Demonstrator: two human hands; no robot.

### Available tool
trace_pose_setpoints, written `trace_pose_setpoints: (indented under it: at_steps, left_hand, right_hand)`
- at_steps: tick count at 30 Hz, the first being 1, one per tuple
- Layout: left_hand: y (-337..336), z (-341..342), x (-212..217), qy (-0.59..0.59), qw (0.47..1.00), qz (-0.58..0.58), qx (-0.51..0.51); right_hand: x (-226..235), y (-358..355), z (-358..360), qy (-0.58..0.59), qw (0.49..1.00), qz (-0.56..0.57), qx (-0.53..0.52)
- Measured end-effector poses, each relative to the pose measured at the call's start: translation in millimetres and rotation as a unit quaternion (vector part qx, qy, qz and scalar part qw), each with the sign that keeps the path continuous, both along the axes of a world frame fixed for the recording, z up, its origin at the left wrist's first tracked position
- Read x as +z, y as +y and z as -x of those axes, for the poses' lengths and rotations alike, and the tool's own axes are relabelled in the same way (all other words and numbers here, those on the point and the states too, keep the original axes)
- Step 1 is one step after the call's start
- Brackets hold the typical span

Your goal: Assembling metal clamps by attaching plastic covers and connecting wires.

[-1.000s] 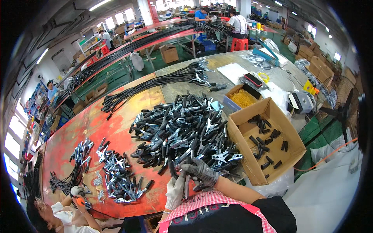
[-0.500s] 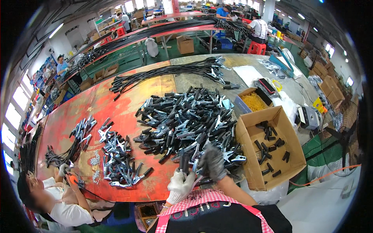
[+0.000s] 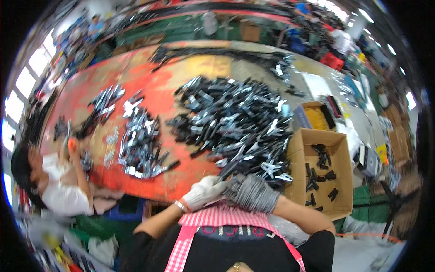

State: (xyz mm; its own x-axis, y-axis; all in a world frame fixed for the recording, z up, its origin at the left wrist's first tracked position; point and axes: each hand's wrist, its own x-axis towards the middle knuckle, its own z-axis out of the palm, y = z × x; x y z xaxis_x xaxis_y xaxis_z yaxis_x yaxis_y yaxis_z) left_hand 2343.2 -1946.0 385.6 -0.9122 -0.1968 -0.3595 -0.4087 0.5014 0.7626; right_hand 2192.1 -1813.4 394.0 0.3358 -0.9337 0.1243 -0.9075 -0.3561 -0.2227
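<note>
My left hand (image 3: 204, 192), in a white knit glove, and my right hand (image 3: 251, 192), in a dark grey glove, meet at the table's near edge. The left fingers close round what looks like a spring clamp, mostly hidden and blurred. My right fingers curl against the left ones; what they pinch cannot be made out. Just beyond lies a big heap of metal spring clamps (image 3: 235, 118) with black grips. A smaller clamp pile (image 3: 140, 143) lies to the left. Right of my hands stands an open cardboard box (image 3: 297, 174) with several black sleeves (image 3: 312, 177) inside.
At left a co-worker (image 3: 63, 181) holds an orange-handled tool (image 3: 71, 145) beside clamps with black cables (image 3: 93, 115). A bundle of black cables (image 3: 213, 53) lies along the far edge. A small box of yellow pieces (image 3: 315, 117) stands behind the cardboard box.
My view has shifted, blurring the scene. My right hand has come from the heap's edge to meet my left hand, and both are now close to my apron.
</note>
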Motion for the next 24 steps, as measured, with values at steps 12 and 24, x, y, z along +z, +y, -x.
trace_pose_setpoints:
  at_steps: [12,24]
  left_hand:
    - [19,-61,-30,-0.103,0.952,-0.181,0.226]
    - [34,-62,-48,-0.075,0.953,-0.211,0.204]
  right_hand:
    - [30,24,47,0.203,0.937,-0.269,-0.088]
    - [-18,-21,-35,0.084,0.979,-0.130,0.130]
